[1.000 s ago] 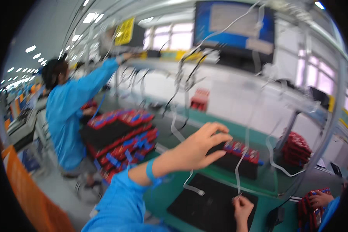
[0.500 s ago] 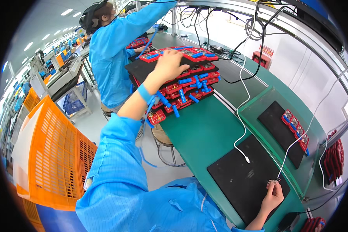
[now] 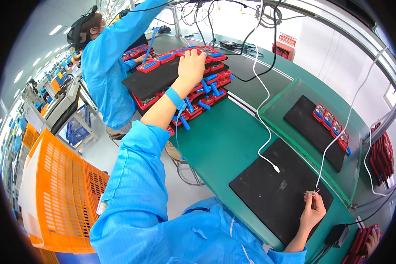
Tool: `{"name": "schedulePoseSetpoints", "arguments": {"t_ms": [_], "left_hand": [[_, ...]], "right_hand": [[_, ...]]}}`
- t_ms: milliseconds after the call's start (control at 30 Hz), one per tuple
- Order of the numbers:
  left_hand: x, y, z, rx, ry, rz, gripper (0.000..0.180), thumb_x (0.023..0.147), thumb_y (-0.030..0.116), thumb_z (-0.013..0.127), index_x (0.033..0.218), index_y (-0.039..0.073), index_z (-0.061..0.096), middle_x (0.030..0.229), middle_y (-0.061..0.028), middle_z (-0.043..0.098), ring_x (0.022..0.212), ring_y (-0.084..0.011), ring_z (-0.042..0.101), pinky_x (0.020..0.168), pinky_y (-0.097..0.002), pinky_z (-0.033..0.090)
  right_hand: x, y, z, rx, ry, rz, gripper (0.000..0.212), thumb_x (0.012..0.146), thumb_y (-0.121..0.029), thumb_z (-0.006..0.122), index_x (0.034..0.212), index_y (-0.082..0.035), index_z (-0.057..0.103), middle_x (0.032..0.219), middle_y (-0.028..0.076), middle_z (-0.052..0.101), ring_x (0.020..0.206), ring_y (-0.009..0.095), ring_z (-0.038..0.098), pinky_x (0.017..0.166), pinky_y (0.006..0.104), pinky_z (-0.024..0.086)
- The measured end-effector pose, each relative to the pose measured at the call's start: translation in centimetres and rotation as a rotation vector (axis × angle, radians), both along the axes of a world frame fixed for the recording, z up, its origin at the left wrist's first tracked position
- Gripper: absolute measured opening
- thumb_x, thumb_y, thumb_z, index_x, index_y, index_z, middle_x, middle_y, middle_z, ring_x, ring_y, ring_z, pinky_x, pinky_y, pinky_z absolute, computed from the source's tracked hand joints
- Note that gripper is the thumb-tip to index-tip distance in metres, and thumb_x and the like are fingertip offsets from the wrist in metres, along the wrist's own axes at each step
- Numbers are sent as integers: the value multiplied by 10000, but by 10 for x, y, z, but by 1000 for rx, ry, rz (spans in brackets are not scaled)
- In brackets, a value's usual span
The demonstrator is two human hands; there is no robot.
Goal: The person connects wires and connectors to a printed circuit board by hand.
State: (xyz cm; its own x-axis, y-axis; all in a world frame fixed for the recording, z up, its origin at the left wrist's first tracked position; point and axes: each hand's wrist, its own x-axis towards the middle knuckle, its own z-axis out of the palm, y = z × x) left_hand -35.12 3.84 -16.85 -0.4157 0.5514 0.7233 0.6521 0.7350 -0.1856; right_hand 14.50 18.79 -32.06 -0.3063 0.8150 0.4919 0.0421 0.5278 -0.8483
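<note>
My left hand (image 3: 192, 69) reaches over a stack of black boards and red fixtures with blue levers. Its fingers are curled down on a red fixture (image 3: 187, 51) in the top row; the fingertips are partly hidden. A blue band (image 3: 175, 97) with a cord circles that wrist. Above the near right corner of a black mat (image 3: 277, 189), my right hand (image 3: 313, 213) pinches the small end of a white cable (image 3: 323, 165). A second white cable (image 3: 265, 127) lies with its plug on the mat, touched by neither hand.
Behind a clear green-edged panel (image 3: 312, 136), a black board (image 3: 306, 119) carries several red fixtures. Orange crates (image 3: 66, 189) stand at left. A co-worker in blue (image 3: 105, 75) sits beyond the stack. Another person's hand (image 3: 374, 241) touches red fixtures at lower right.
My left hand has come down and curled its fingers on the top row of red fixtures. My right hand still pinches the cable end. Another person's hand has appeared at lower right.
</note>
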Motion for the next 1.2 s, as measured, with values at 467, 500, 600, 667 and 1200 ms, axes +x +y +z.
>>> {"name": "schedulePoseSetpoints", "arguments": {"t_ms": [467,500,600,667,1200], "left_hand": [[201,27,-41,71,-29,-1096,217,684,-47,615,864,11,508,978,-168,592,839,-320,610,692,-375,520],[218,37,-57,67,-48,-1195,203,681,-28,622,843,3,505,970,-170,596,814,-311,616,669,-367,525],[256,56,-100,19,-108,-1410,212,657,19,641,807,-14,495,960,-172,599,797,-295,623,662,-357,532],[276,64,-124,-33,-137,-1472,227,641,43,650,798,-5,494,957,-164,598,795,-287,620,674,-347,533],[305,79,-116,-424,-622,-893,989,461,657,798,1060,-71,497,787,-145,539,677,-260,569,595,-369,495]], "right_hand": [[5,4,6,-53,33,-127,98,862,37,624,946,82,645,861,97,662,779,134,640,701,249,543],[5,6,4,-37,56,-145,102,866,29,625,949,85,644,858,98,663,786,137,645,714,252,547],[6,13,4,-79,112,-186,127,867,3,642,967,81,649,877,92,672,801,146,657,727,266,556],[5,15,6,-104,121,-199,138,865,-9,651,973,76,655,873,87,673,794,142,659,729,259,551],[3,5,9,-127,65,-163,135,843,13,662,970,59,669,865,84,672,776,129,653,705,228,529]]}}
